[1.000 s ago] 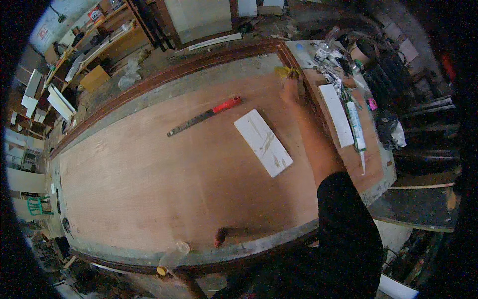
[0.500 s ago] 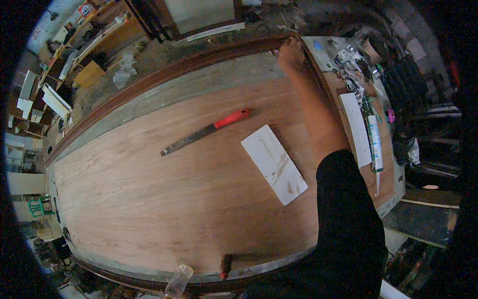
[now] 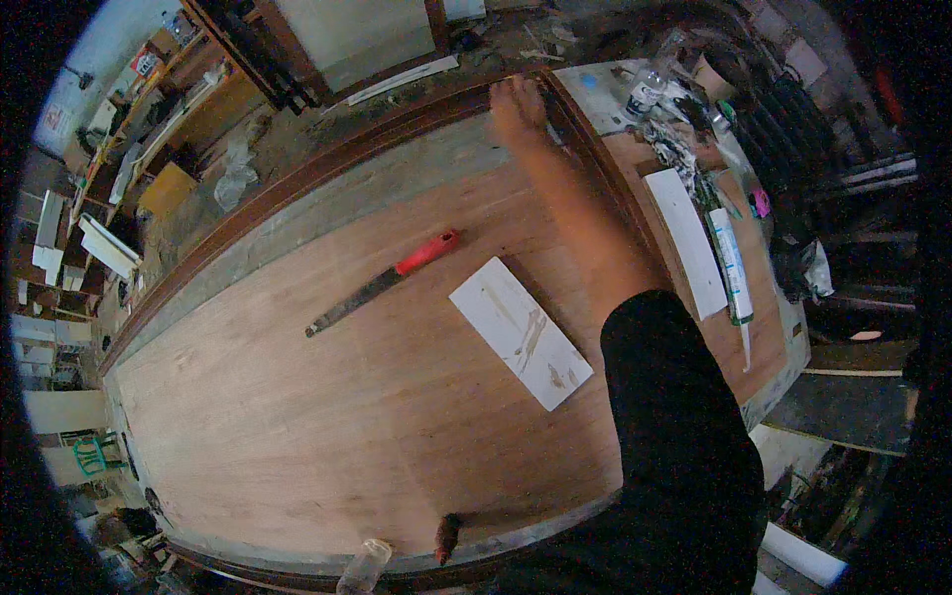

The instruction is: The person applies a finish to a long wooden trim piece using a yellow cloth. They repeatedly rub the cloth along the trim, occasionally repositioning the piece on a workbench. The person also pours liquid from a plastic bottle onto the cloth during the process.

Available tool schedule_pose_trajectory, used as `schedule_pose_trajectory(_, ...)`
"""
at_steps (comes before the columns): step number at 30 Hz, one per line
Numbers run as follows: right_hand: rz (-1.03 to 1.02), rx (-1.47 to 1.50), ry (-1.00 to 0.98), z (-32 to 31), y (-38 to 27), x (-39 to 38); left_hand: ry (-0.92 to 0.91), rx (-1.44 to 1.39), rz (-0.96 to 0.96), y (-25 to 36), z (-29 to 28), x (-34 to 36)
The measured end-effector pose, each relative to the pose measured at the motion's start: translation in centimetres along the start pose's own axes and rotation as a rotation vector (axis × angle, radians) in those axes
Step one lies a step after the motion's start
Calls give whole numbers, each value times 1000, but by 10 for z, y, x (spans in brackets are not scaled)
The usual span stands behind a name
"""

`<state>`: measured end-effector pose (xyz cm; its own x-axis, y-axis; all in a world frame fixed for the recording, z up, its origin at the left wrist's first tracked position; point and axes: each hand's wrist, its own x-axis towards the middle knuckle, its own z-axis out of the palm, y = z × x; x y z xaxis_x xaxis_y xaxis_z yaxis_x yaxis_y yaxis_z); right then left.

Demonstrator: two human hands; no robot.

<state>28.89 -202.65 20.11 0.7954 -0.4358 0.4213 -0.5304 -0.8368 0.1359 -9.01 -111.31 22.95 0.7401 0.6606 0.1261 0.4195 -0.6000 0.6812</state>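
My right hand (image 3: 518, 109) reaches across the panel to its far corner. Its fingers lie spread along the dark brown wooden frame (image 3: 397, 121), and I make out nothing held in them. A black sleeve covers the upper part of that arm. My left hand is out of sight. Below the arm's reach, on the light brown wooden panel (image 3: 297, 426), lie a file-like flat tool with a red handle (image 3: 382, 282) and a white rectangular board (image 3: 521, 332) smeared with brown paste.
A clear plastic cup (image 3: 365, 567) and a small dark-red object (image 3: 448, 538) are at the near edge. On the right stand a white strip (image 3: 686, 243), a sealant tube with nozzle (image 3: 730, 263) and a plastic bottle (image 3: 647, 91). A green chair (image 3: 91, 454) is far left.
My right hand has slid left along the far frame near the corner, its fingers now flatter on it. The whole view has shifted slightly, and the things on the panel stay in place.
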Motion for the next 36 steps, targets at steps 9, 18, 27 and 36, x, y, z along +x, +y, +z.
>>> schedule_pose_trajectory(9, 279, -49, 131, -24, 17, -22, 20, 10, -10, -9, -17, -14)
schedule_pose_trajectory(18, 267, -15, -280, -20, 35, -89, 55, -43, -59, -36, -23, -35)
schedule_pose_trajectory(27, -149, -253, -190, -133, 81, -325, 62, -177, -65, -54, -26, -35)
schedule_pose_trajectory(36, 41, 14, -437, -368, 69, -554, 140, -294, 131, -58, -15, -27)
